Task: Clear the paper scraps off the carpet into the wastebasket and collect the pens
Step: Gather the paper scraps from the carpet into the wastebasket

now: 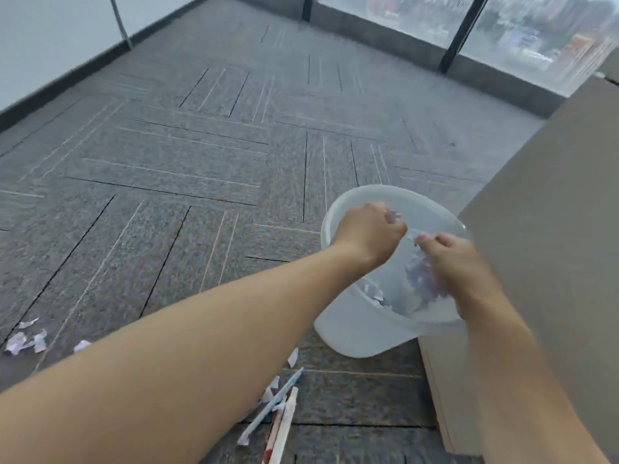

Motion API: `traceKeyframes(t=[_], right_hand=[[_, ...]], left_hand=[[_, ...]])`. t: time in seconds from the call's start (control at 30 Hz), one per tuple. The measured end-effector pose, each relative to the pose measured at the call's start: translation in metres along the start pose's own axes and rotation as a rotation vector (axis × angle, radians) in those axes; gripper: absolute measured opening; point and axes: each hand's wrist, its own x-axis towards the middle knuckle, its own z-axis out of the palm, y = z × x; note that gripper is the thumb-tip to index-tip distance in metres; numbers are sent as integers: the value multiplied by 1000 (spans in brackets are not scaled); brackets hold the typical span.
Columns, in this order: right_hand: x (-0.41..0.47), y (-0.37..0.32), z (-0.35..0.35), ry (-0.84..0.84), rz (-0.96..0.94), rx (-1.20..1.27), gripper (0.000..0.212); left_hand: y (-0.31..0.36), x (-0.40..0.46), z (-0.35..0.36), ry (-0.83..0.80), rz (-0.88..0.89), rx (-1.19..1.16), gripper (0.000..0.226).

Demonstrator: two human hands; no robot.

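A translucent white wastebasket point(348, 333) stands on the grey carpet with paper scraps point(376, 294) inside. Both hands hover over its opening. My left hand point(368, 234) is curled into a fist, a bit of pale paper showing at its fingertips. My right hand point(459, 266) points fingers down into the basket, with blurred scraps falling beneath it. More scraps point(26, 339) lie on the carpet at the left. Below my left forearm lie a blue pen point(278, 400) and a white-and-red pen point(284, 430) among small scraps point(293, 357).
A tall beige cabinet point(542, 229) stands right beside the wastebasket. Windows with dark frames point(462, 31) run along the far wall. A white wall with a dark skirting point(60, 82) borders the left. Open carpet point(201, 155) lies ahead.
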Motion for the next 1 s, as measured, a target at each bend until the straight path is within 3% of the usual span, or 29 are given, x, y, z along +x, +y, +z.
traceKeyframes(t=[0.07,0.13,0.27,0.43,0.57,0.8,0.9,1.0], right_hand=[[5,8,-5,25,9,2,36],[7,9,-9,130,-33,57,27],[-11,-13,2,241,-169,309,21],[-60,-61,46,62,-390,477,26],[-89,-71,109,-144,-429,521,25],[-129,-20,272,-544,-447,66,21],[-139,8,325,-726,-549,-208,38],[-139,25,357,-801,-552,-406,55]], left_hand=[[0,10,10,-134,-25,183,37],[1,13,14,-161,-1,231,51],[-2,9,-4,48,102,-14,48],[-41,-11,-49,281,163,-233,38],[-115,-51,-96,451,59,-228,39],[-290,-180,-155,450,-371,179,30],[-345,-229,-167,396,-481,277,27],[-386,-262,-170,293,-525,360,33]])
